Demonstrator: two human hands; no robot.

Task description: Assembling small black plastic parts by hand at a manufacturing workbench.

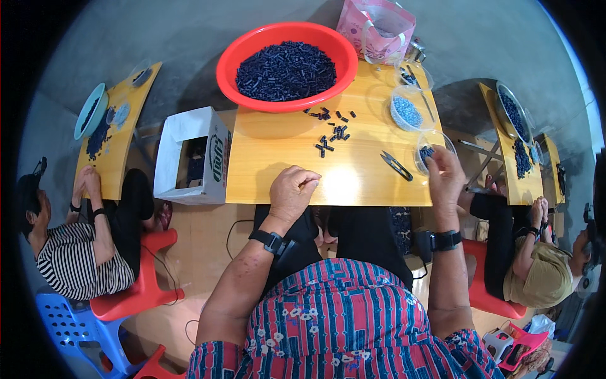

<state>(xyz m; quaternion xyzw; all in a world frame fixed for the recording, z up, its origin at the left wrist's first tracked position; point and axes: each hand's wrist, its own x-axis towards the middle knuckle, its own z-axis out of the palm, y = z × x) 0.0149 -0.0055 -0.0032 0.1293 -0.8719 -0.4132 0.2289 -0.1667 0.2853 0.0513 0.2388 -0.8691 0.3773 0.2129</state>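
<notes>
My left hand (290, 192) rests at the table's front edge, its fingers curled closed with thumb against forefinger; whatever they may hold is hidden. Over at the right edge, my right hand (445, 177) dips its bent, closed fingers to a small clear tub (440, 134) with dark blue pieces (426, 152) in it. Its fingertips are partly hidden. Black thread snips (396, 166) lie just left of that hand. Small dark cylindrical pieces (339, 133) are scattered mid-table. Behind the tub stands a clear bowl of light blue bits (407, 112).
A big red basin (225, 71) heaped with dark cylinders (287, 71) fills the table's back left. Behind on the right are a pink bag (377, 31) and another clear tub (424, 76). An open white box (189, 151) adjoins the left side. Two people work at side tables.
</notes>
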